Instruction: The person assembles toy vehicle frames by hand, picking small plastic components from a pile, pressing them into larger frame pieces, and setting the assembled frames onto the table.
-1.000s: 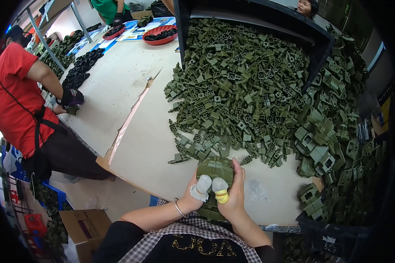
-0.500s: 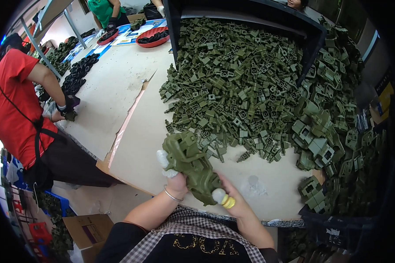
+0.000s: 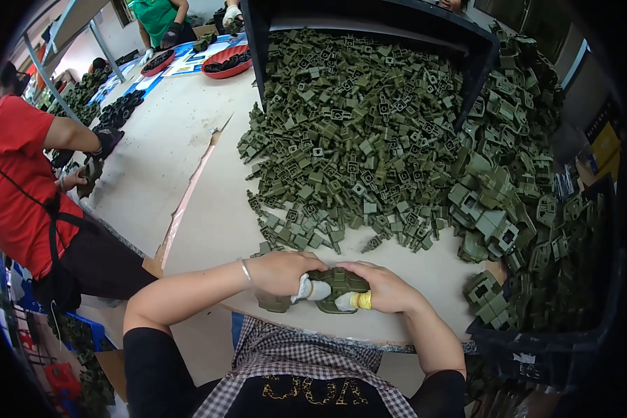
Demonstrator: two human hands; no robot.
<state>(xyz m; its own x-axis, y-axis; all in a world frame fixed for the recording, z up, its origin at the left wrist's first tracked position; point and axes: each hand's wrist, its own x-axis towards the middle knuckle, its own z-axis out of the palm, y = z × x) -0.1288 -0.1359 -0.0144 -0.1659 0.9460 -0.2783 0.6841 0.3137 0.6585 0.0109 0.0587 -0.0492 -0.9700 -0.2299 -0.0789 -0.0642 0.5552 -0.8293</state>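
Observation:
An olive-green plastic toy vehicle body [image 3: 338, 282] lies at the table's front edge, partly covered by my hands. From its left side my left hand [image 3: 285, 273] closes on it, with white wrapping on a finger and a bangle at the wrist. My right hand [image 3: 386, 288] grips its right end, one finger wrapped in white and yellow. Both sets of fingers press near the middle of the body. Just beyond my hands spreads a large heap of small olive-green plastic parts [image 3: 362, 139].
Larger green vehicle shells [image 3: 494, 209] are piled on the right, above a black crate [image 3: 536, 355]. A black frame [image 3: 376, 17] stands around the heap. On the left a co-worker in red [image 3: 21, 167] handles a green part. Red trays [image 3: 228, 63] sit farther back.
My hands have turned the vehicle body from tilted upright to lying crosswise and lowered it to the table edge. My left elbow has swung out. The co-worker's hands have lifted slightly.

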